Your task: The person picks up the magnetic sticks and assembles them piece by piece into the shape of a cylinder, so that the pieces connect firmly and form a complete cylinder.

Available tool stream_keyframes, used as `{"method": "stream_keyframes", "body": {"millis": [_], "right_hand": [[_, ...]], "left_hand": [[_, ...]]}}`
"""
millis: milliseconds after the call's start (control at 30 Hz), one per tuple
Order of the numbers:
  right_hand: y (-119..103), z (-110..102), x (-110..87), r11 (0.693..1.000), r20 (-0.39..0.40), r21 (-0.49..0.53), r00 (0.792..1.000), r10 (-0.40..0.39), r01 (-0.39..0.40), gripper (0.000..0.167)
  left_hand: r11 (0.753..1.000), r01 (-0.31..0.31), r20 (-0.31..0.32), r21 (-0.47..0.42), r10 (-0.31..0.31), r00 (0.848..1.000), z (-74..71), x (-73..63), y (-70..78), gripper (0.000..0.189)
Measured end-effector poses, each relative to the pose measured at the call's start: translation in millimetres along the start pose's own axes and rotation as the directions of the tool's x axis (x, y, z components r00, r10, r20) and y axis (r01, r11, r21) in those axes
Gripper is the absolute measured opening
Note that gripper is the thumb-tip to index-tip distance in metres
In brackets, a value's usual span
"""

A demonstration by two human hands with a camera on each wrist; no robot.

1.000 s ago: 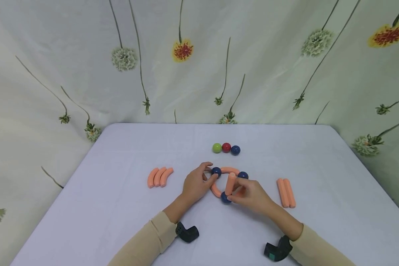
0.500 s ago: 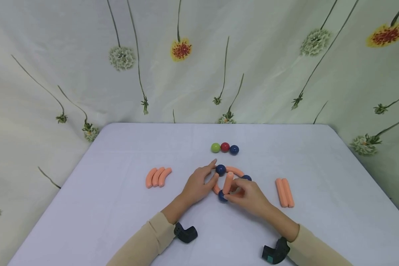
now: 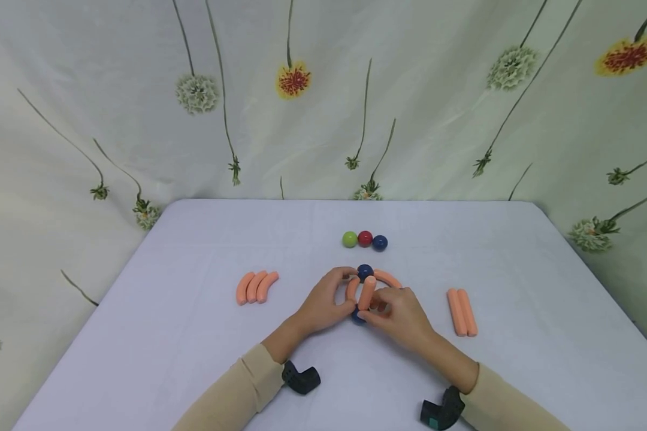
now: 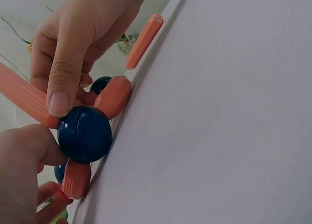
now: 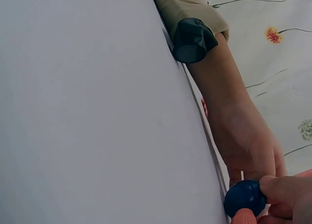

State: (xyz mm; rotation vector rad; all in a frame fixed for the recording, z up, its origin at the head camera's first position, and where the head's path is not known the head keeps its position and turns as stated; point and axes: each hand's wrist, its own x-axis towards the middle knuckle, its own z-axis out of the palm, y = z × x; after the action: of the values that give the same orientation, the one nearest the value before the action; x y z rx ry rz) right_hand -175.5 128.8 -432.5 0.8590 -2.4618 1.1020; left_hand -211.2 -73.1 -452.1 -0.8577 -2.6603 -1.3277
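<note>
Our right grip point(image 3: 396, 314) pinches a raised stick point(image 3: 366, 293), its lower end at the near blue ball point(image 4: 84, 134), and blocks our view of the far curved stick's point(image 3: 388, 278) right end. Our left grip point(image 3: 322, 305) curls about the left curved stick point(image 3: 351, 290). Around us on the table point(image 3: 194, 359) lie three loose curved sticks point(image 3: 256, 288) leftward, two straight sticks point(image 3: 462, 312) rightward and, beyond, a green ball point(image 3: 349, 239), red ball point(image 3: 365, 239) and another blue ball point(image 3: 380, 243).

Glossy blue ball point(image 4: 86, 136) (plastic-looking, smooth)

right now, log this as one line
right hand: pinches raised stick at blue ball | left hand: grips frame | far balls: green, red, blue
</note>
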Motion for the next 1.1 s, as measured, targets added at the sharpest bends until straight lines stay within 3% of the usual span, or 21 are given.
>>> {"method": "stream_keyframes", "body": {"millis": [133, 267, 433, 500, 667, 800, 900, 1100], "right_hand": [[0.7, 2.4, 2.7, 0.999, -0.039, -0.046, 0.999, -0.017, 0.015, 0.019], [-0.2, 3.7, 4.8, 0.995, -0.071, -0.098, 0.997, -0.031, 0.024, 0.021], [-1.2, 4.6, 6.6, 0.99, -0.072, -0.144, 0.997, -0.011, 0.0, 0.019], [-1.6, 4.3, 7.6, 0.988, -0.051, -0.148, 0.998, 0.023, -0.03, 0.016], [-0.9, -5.2, 9.5, 0.991, 0.084, -0.114, 0.993, 0.084, -0.075, 0.014], [0.9, -18.1, 8.0, 0.995, 0.169, 0.013, 0.981, 0.091, -0.095, 0.02], [2.5, -27.6, 4.6, 0.989, 0.174, 0.067, 0.978, 0.119, -0.132, 0.02], [8.2, -42.9, -4.9, 0.981, 0.109, 0.013, 0.975, 0.192, -0.195, 0.015]], "left_hand": [[0.997, -0.076, -0.018, 0.032, 0.076, 0.997, -3.7, 1.0, 0.3, 0.03], [0.993, -0.117, 0.033, 0.013, 0.116, 0.993, -12.2, 2.0, 4.5, 0.026], [0.988, -0.094, 0.113, -0.125, 0.108, 0.988, -20.3, -0.3, 14.5, 0.028], [0.987, -0.084, 0.128, -0.134, 0.101, 0.987, -19.8, -1.2, 17.5, 0.029], [0.991, -0.12, 0.141, -0.053, 0.126, 0.982, -15.2, -0.2, 17.3, 0.027], [0.988, -0.152, 0.135, -0.004, 0.151, 0.979, -13.7, 0.2, 15.6, 0.018], [0.987, -0.157, 0.118, 0.026, 0.153, 0.981, -12.6, -1.0, 14.8, 0.015], [0.99, -0.136, 0.092, 0.039, 0.132, 0.987, -12.2, -2.6, 8.3, 0.012]]}}
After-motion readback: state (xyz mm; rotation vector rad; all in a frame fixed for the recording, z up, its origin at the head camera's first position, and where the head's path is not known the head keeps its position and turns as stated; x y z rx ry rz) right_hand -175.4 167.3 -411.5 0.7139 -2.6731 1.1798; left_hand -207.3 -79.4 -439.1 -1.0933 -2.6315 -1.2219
